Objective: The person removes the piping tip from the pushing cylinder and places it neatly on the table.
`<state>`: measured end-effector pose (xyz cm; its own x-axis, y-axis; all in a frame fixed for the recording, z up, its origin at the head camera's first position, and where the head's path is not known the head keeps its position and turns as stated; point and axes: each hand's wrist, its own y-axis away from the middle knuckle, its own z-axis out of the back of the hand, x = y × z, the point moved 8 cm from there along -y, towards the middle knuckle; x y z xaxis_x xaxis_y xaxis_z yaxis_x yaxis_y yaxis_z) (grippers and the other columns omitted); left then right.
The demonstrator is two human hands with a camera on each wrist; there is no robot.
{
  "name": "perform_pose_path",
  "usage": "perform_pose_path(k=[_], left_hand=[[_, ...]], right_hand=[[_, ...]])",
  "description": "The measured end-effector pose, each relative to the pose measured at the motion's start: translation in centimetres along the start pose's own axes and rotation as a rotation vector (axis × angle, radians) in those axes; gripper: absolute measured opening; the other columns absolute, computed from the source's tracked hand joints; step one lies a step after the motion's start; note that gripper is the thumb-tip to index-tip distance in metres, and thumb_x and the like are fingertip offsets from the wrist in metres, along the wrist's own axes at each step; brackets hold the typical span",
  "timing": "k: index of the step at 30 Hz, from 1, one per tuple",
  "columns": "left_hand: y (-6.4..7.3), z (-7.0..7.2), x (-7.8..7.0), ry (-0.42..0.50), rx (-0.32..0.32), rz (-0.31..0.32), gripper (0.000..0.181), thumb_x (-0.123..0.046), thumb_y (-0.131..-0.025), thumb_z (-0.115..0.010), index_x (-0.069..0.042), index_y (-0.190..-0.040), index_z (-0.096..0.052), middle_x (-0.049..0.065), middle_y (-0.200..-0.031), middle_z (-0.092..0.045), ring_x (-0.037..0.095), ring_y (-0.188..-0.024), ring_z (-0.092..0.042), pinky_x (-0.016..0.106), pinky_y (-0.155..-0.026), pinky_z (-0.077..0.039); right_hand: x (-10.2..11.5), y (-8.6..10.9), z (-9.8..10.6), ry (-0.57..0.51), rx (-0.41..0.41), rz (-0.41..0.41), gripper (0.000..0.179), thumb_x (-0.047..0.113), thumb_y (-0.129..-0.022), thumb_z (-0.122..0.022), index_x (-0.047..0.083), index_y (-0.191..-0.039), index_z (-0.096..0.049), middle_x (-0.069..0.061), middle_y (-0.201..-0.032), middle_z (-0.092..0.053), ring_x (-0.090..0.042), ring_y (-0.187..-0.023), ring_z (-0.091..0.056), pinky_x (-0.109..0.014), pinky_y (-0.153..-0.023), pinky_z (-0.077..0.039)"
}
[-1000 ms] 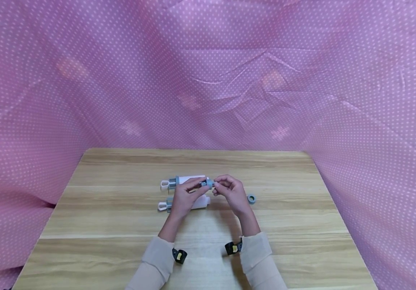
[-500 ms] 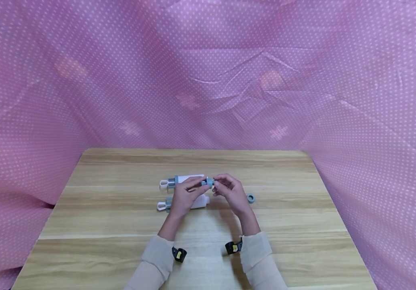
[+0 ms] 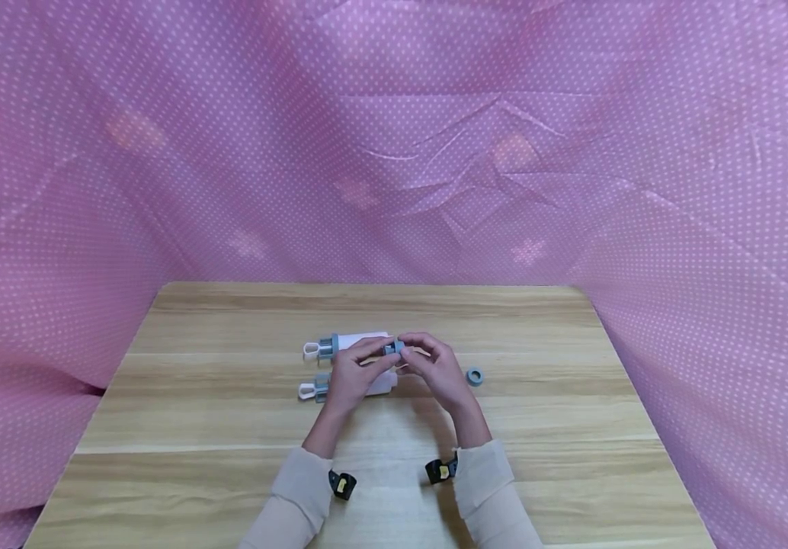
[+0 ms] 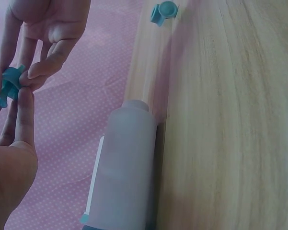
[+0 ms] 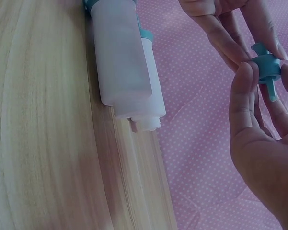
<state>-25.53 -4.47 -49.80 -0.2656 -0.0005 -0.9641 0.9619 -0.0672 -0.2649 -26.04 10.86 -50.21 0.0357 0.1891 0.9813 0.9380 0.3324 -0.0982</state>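
Note:
A small teal plastic cap with a narrow spout is held up between both hands over the table. My left hand pinches one side of it between thumb and fingers. On the other side, my right hand has its thumb and fingertips on the cap's round body. In the right wrist view, a thin teal stem sticks out of the cap between the right thumb and fingers. Beneath the left hand lie two white bottles, the far bottle and the near bottle, both on their sides and partly covered.
Another teal cap lies on the wooden table to the right of my right hand. White loop handles and teal collars form the bottles' left ends. Pink dotted cloth hangs around the table.
My right fingers have shifted slightly left, closer over the cap and towards the left fingers. The left hand keeps its pinch, and the bottles and loose cap lie as before.

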Motion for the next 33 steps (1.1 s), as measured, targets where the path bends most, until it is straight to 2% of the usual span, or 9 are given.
perform_pose_path(k=[10,14,19,26,33], left_hand=[[0.20,0.15,-0.09,-0.056,0.004,-0.027,0.030,-0.015,-0.088,-0.081,-0.007,-0.116,-0.077,0.008,-0.117,-0.072,0.023,-0.103,-0.069,0.031,-0.086,-0.058],[0.28,0.16,-0.04,-0.060,0.005,-0.015,0.031,-0.017,-0.088,-0.081,-0.009,-0.117,-0.077,0.007,-0.119,-0.072,0.024,-0.104,-0.069,0.031,-0.086,-0.058],[0.27,0.21,-0.14,-0.077,0.001,-0.010,0.031,-0.021,-0.088,-0.081,-0.011,-0.116,-0.077,0.005,-0.119,-0.072,0.023,-0.105,-0.068,0.033,-0.087,-0.058],[0.22,-0.05,0.02,-0.087,-0.005,0.022,0.031,-0.013,-0.088,-0.080,-0.005,-0.118,-0.075,0.012,-0.121,-0.071,0.029,-0.108,-0.067,0.043,-0.090,-0.057],[0.15,-0.15,0.38,-0.082,0.000,0.000,0.033,-0.009,-0.088,-0.080,-0.001,-0.119,-0.073,0.016,-0.123,-0.069,0.032,-0.109,-0.067,0.049,-0.092,-0.055]], right_hand=[[-0.23,0.02,0.01,-0.004,-0.001,0.007,0.036,0.013,-0.102,-0.061,-0.011,-0.129,-0.056,-0.018,-0.123,-0.057,-0.021,-0.096,-0.067,-0.038,-0.085,-0.059],[-0.24,0.02,0.00,-0.006,-0.006,0.000,0.035,0.011,-0.103,-0.060,-0.012,-0.128,-0.056,-0.017,-0.122,-0.057,-0.021,-0.095,-0.067,-0.038,-0.085,-0.059],[-0.05,-0.02,-0.04,0.014,-0.003,0.009,0.034,0.010,-0.103,-0.059,-0.012,-0.129,-0.056,-0.018,-0.122,-0.058,-0.021,-0.096,-0.067,-0.043,-0.087,-0.059],[0.05,0.06,0.07,0.028,-0.002,0.008,0.035,0.013,-0.103,-0.061,-0.010,-0.129,-0.057,-0.018,-0.122,-0.058,-0.021,-0.096,-0.067,-0.048,-0.089,-0.057],[-0.04,0.08,0.29,0.028,-0.009,0.015,0.034,0.012,-0.102,-0.062,-0.010,-0.127,-0.058,-0.016,-0.120,-0.060,-0.021,-0.096,-0.067,-0.059,-0.091,-0.053]])
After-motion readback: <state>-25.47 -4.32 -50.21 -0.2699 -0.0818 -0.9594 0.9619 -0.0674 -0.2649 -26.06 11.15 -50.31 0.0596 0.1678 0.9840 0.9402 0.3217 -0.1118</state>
